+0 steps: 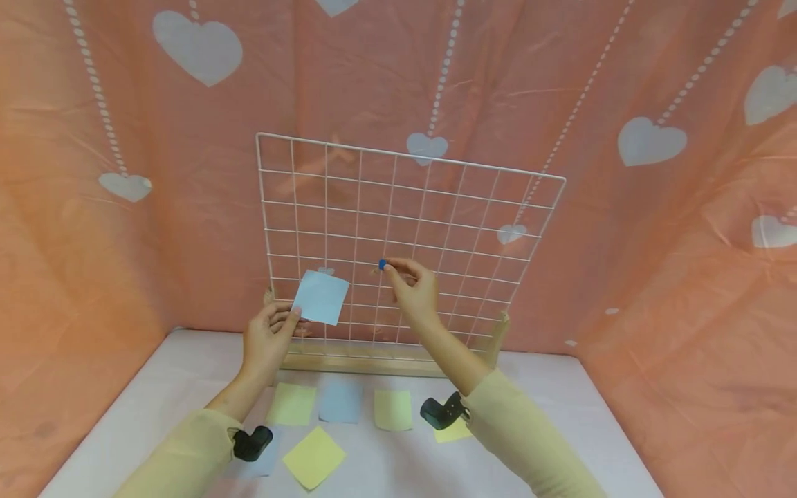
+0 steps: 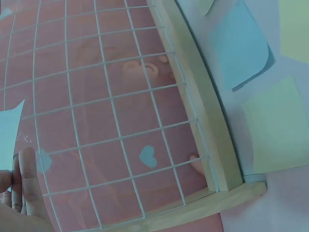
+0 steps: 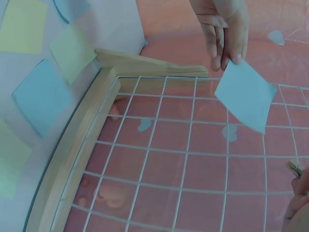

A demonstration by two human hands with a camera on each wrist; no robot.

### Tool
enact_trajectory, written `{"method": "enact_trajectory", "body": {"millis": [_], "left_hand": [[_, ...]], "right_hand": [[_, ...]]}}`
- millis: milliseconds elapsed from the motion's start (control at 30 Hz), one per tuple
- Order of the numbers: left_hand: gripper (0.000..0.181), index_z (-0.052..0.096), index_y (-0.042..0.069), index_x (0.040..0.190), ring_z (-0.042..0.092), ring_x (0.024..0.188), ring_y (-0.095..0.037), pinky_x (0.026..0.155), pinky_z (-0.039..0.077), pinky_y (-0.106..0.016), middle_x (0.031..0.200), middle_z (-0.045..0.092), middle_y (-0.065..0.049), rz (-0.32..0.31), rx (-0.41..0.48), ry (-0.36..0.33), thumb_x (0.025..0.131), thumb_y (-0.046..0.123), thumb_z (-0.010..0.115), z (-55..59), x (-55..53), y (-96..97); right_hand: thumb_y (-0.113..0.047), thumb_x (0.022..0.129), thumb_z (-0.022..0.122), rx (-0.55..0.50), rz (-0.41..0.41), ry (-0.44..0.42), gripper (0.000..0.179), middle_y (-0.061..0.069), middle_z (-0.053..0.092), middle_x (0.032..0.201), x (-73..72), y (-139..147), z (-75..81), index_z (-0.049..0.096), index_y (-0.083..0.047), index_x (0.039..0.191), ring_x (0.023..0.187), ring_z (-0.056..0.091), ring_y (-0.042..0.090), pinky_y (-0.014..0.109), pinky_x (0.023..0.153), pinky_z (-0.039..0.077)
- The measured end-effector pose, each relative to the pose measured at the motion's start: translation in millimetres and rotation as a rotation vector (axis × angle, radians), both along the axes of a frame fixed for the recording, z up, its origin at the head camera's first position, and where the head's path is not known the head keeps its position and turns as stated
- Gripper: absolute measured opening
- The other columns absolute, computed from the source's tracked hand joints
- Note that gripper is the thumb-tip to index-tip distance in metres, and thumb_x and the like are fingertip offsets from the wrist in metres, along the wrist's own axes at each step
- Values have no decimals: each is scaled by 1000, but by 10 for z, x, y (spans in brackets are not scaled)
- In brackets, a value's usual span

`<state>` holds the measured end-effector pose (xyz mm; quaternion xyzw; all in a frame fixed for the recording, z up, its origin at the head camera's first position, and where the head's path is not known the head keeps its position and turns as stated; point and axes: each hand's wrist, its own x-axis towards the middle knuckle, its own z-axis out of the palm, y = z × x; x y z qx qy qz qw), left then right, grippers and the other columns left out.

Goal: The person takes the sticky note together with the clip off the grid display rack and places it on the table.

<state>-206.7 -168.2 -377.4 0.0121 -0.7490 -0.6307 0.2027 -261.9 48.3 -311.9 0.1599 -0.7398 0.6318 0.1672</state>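
Note:
My left hand point(image 1: 269, 337) pinches a light blue sticky note point(image 1: 321, 297) by its lower left corner, in front of the left part of a white wire grid panel point(image 1: 461, 200). The right wrist view has the note point(image 3: 245, 96) hanging from the thumb and fingers. To the right of it, my right hand point(image 1: 416, 289) pinches a small clip point(image 3: 293, 168) between thumb and forefinger. A blue piece point(image 1: 382, 264) shows on the clip in the head view. The right fingers partly hide the clip.
The grid stands in a wooden base point(image 1: 367, 364) on a white table point(image 1: 205, 360). In front of it lie several notes, among them a yellow one point(image 1: 314, 458) and a blue one point(image 1: 340, 402). A pink curtain with hearts point(image 1: 198, 47) hangs behind.

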Motion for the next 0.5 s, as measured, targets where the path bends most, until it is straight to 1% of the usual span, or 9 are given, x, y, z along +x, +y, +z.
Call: {"method": "enact_trajectory", "body": {"millis": [67, 200, 267, 400, 500], "left_hand": [[26, 58, -9, 114, 63, 65, 7, 65, 54, -12, 102, 66, -29, -7, -23, -2, 97, 11, 55, -30, 19, -3], [27, 58, -7, 116, 63, 64, 7, 65, 54, -13, 101, 67, -27, -2, -60, -37, 97, 13, 56, -93, 66, -17], [28, 57, -6, 117, 62, 63, 8, 64, 54, -13, 100, 68, -26, 5, -67, -58, 97, 13, 55, -123, 90, -26], [29, 56, -6, 119, 62, 63, 9, 63, 54, -14, 101, 68, -26, -2, -73, -79, 98, 13, 55, -172, 120, -38], [29, 56, -6, 119, 63, 64, 7, 63, 54, -14, 101, 68, -26, -4, -83, -81, 98, 15, 55, -199, 131, -40]], "right_hand": [[-11, 92, 63, -7, -3, -20, 19, 17, 69, 101, 17, 58, -12, 68, 0, 107, 43, 45, 1, 13, 40, 31], [-9, 92, 63, -3, -18, -29, 19, 24, 67, 101, 36, 182, -53, 68, 2, 107, 43, 45, 3, 13, 42, 33], [-10, 92, 64, 0, -27, -39, 19, 22, 67, 99, 50, 240, -83, 68, 2, 106, 43, 45, 3, 13, 43, 36], [-11, 92, 65, 2, -57, -61, 20, 16, 68, 99, 81, 346, -141, 68, 2, 106, 44, 46, 2, 13, 42, 35], [-12, 92, 64, 11, -72, -65, 20, 17, 68, 100, 102, 415, -174, 68, 1, 106, 44, 46, 2, 13, 41, 35]]}}
